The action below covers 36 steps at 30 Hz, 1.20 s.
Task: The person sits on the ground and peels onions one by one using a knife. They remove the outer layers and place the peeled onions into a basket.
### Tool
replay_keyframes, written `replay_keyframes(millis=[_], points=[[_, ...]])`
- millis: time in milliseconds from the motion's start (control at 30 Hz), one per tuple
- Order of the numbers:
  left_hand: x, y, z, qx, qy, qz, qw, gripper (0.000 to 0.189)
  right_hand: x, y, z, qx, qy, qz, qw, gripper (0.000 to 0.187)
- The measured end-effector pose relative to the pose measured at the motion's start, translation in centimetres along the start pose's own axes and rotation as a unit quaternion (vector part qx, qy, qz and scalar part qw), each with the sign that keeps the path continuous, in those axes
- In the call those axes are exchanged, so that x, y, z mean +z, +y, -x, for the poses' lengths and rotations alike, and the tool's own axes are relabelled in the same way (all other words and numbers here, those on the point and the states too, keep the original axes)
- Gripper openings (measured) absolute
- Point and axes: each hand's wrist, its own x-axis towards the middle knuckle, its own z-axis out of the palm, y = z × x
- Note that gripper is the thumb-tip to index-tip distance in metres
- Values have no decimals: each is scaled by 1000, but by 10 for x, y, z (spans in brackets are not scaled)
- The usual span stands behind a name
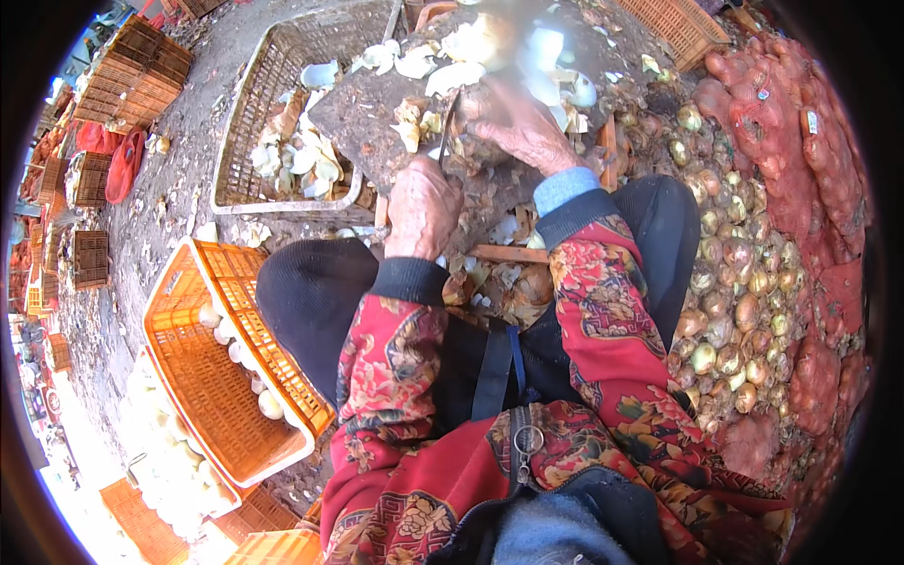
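Note:
My left hand (pixel 424 208) is closed around a knife, its thin dark blade (pixel 449 127) pointing away from me over a dirt-caked board (pixel 374 134). Beside the blade, my right hand (pixel 526 131) rests with thumb and fingers around a brownish onion (pixel 474 113), partly hidden by the fingers and blurred by glare. Pale onion skins (pixel 417 62) and a clump of dry peelings (pixel 417 123) lie on the board. A bright, whitish onion (pixel 484 41) sits near its far side.
Left of the board stands a dirty plastic crate (pixel 233 169) with peelings inside. An orange crate (pixel 212 360) tilts by my left knee, with peeled onions (pixel 268 404) seen along its side. Unpeeled onions (pixel 734 261) cover the ground at right, beside red mesh sacks (pixel 770 134).

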Motion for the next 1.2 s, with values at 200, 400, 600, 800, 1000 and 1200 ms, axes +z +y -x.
replay_keyframes(millis=[200,400,600,800,1000,1200], points=[[6,8,-26,29,-16,-3,999,24,8,21,-9,-2,83,51,995,81],[8,8,-61,57,-61,-9,996,30,12,17,-7,4,85,30,996,77],[-2,7,-36,3,-110,-17,994,27,9,13,0,8,73,53,996,76],[6,3,-61,15,-92,-9,996,29,9,-4,-4,34,60,58,996,75],[-1,11,-39,-17,-131,-51,990,23,5,9,11,-3,88,-56,995,75],[11,6,-53,-14,-148,-71,986,29,7,-3,15,45,78,-62,994,78]])
